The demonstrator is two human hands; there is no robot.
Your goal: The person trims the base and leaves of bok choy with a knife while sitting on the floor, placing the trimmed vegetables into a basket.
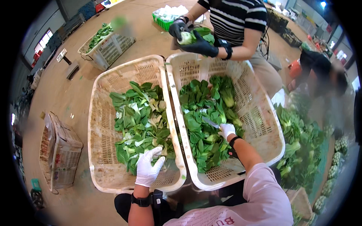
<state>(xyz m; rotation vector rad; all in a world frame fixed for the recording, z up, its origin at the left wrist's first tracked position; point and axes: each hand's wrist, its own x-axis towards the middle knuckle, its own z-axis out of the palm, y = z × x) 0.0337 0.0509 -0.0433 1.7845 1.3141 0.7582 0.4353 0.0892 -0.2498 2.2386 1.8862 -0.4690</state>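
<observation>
My left hand (148, 167), in a white glove, is over the near end of the left crate (101, 128). Its thumb stands apart from the fingers, and nothing shows in it. Loose bok choy leaves (137, 118) and pale trimmed pieces lie under and beyond it. My right hand (227, 130), gloved in white too, grips a knife (210, 122) inside the right crate (266, 132). The blade points left over bok choy (200, 124) piled there; the handle is mostly hidden by my fingers.
Across the crates a person in black gloves (200, 46) holds a bok choy (186, 37). More bok choy (299, 147) is heaped at right. Other crates stand at upper left (113, 49) and left (68, 158). A green basket (162, 23) sits farther back.
</observation>
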